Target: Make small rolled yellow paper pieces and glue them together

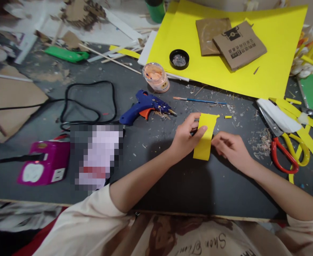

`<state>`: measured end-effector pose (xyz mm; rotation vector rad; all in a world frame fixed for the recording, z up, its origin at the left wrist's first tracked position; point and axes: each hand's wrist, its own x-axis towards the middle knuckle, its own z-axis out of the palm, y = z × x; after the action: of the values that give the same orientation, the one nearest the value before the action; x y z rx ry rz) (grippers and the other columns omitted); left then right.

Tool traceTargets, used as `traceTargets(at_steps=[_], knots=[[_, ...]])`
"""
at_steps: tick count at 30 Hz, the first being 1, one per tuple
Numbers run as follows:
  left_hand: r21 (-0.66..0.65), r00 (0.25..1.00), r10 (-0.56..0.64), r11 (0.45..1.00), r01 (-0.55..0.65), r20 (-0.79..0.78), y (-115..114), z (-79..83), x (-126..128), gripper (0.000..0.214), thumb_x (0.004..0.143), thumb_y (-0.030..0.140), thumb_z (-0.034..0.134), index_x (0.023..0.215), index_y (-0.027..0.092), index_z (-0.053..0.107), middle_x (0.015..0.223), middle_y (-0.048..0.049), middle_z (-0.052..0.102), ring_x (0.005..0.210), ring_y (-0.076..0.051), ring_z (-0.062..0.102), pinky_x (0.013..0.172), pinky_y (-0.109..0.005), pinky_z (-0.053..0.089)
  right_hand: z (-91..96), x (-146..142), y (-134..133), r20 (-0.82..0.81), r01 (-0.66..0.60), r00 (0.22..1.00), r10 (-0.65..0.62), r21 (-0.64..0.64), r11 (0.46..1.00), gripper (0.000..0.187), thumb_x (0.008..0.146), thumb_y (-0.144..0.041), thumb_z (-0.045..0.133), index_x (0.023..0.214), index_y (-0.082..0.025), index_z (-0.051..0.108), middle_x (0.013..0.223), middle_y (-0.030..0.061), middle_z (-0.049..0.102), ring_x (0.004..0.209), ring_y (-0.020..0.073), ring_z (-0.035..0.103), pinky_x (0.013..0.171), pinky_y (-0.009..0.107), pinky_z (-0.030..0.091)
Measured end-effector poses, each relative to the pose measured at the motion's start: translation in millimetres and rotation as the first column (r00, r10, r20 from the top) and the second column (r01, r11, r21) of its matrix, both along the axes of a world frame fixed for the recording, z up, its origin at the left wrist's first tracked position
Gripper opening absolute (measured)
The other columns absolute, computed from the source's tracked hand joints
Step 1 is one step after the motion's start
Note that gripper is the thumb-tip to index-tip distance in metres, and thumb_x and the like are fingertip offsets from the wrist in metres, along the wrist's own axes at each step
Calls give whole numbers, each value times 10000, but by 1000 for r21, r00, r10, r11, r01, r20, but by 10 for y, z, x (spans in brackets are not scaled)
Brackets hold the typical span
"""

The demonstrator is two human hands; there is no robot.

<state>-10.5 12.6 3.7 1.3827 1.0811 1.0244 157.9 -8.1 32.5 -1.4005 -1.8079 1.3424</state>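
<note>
My left hand [187, 137] grips a strip of yellow paper [205, 142], thumb across its front and fingers behind. A narrow yellow tab sticks out at the strip's top right corner. Close by the strip's right edge is my right hand [229, 147], its fingers curled together; whether they pinch anything is hidden. A small yellow piece [228, 117] lies on the table beyond my hands. Farther off, a thin blue paintbrush [199, 101] rests on the dark surface. Left of it lies a blue glue gun [145, 106] with an orange trigger.
Red-and-yellow-handled scissors [284, 153] lie at right beside yellow strips [309, 142]. Large yellow sheets [270, 78] carry cardboard pieces [238, 46] and a black lid [179, 59]. An open jar [157, 80], a green cutter [65, 54], a black cord [89, 83] and a magenta box [43, 161] are left.
</note>
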Motion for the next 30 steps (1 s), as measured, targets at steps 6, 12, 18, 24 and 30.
traceTargets(at_steps=[6, 12, 18, 24, 30], knots=[[17, 996, -64, 998, 63, 55, -2, 24, -19, 362, 819, 295, 572, 1144, 187, 455, 941, -45, 688, 787, -122, 647, 699, -215, 484, -176, 131, 165, 401, -181, 913, -75, 563, 807, 275, 898, -164, 420, 1120, -148, 581, 1125, 139, 624, 1039, 243, 552, 889, 397, 438], [83, 984, -100, 993, 89, 147, -12, -40, 1, 533, 768, 330, 666, 1178, 222, 344, 904, -13, 633, 780, -122, 625, 710, -228, 474, -236, 158, 222, 460, -220, 883, -92, 579, 785, 163, 895, -197, 460, 925, -159, 615, 947, 118, 638, 885, 242, 553, 769, 387, 468], [230, 997, -59, 971, 67, -40, -11, 3, -15, 263, 770, 329, 663, 898, 193, 479, 868, -9, 565, 777, -113, 572, 683, -220, 453, -218, 163, 186, -25, 242, 960, -278, 566, 788, 85, 889, -249, 515, 945, -228, 575, 839, 18, 645, 745, 150, 613, 673, 297, 493], [182, 982, -121, 972, 147, -149, -47, 39, 15, 117, 911, 261, 439, 935, 187, 526, 883, -32, 641, 774, -109, 614, 707, -222, 466, -241, 127, 102, -244, 399, 916, -320, 458, 794, 128, 874, -229, 548, 980, -245, 619, 904, 16, 666, 801, 140, 641, 724, 297, 514], [53, 985, -163, 985, 166, -61, -57, -43, 36, 292, 861, 256, 538, 1112, 193, 403, 812, -6, 603, 622, -100, 606, 580, -214, 480, -235, 78, 98, -245, 364, 929, -279, 451, 815, 121, 829, -181, 612, 923, -248, 647, 878, 9, 673, 855, 148, 630, 775, 315, 502]])
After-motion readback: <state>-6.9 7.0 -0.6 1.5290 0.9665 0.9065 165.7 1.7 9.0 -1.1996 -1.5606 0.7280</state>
